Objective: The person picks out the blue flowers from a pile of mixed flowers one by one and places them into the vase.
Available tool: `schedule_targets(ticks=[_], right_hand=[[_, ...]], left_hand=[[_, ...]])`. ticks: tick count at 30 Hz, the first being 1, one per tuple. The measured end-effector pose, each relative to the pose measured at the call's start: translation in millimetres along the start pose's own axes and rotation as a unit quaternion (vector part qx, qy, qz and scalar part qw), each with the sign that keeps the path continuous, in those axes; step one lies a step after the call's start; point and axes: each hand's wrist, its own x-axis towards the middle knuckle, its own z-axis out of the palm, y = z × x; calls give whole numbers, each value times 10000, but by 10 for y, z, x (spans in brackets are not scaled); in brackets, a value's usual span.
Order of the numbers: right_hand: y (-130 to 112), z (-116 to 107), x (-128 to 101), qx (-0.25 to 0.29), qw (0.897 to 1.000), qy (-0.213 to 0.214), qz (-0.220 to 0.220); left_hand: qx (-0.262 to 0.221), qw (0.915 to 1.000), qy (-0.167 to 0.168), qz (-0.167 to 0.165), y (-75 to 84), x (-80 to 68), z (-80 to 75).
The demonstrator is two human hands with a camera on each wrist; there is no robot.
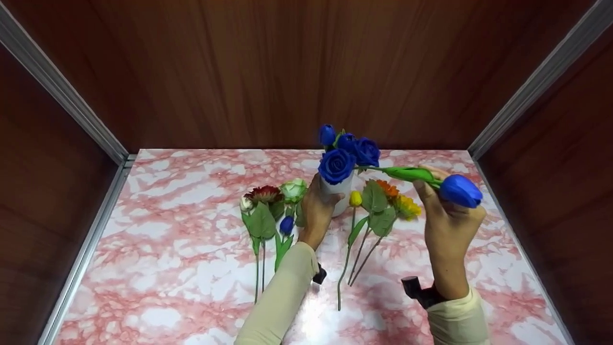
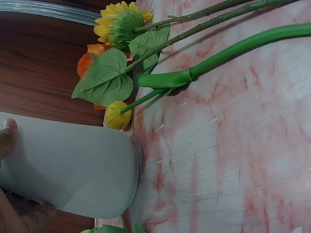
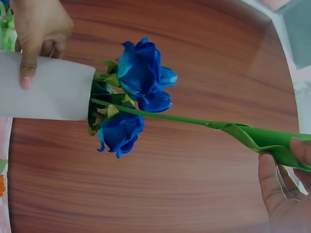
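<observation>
My left hand grips a white vase near the back of the table, with the thumb along its side in the right wrist view. Several blue roses and a blue bud stand out of its mouth. In my right hand is a blue tulip, pinched by its green leaves between thumb and fingers. Its stem runs nearly level to the vase, and the tip passes into the mouth among the roses; the part inside is hidden.
Left of the vase lie a dark red flower, a pale green rose, a white bud and another blue tulip. To its right are a yellow tulip, an orange flower and a sunflower. Wooden panels enclose the marbled table.
</observation>
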Motion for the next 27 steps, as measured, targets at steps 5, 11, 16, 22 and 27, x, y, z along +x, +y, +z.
schedule_targets(ticks=[5,11,16,22,27], right_hand=[[62,24,18,-431,9990,-57,31],[180,63,40,-567,9981,-179,181],[274,104,54,-1223,9918,-252,268],[261,220,28,-2004,9785,-447,191],[445,227,-16,-2409,9683,-561,340]], left_hand=[[-84,9999,60,120,-21,9,14],[116,9985,187,497,-57,20,36],[137,9990,98,423,-58,17,31],[133,9992,76,378,-72,-3,13],[-44,9989,124,457,-94,-18,13]])
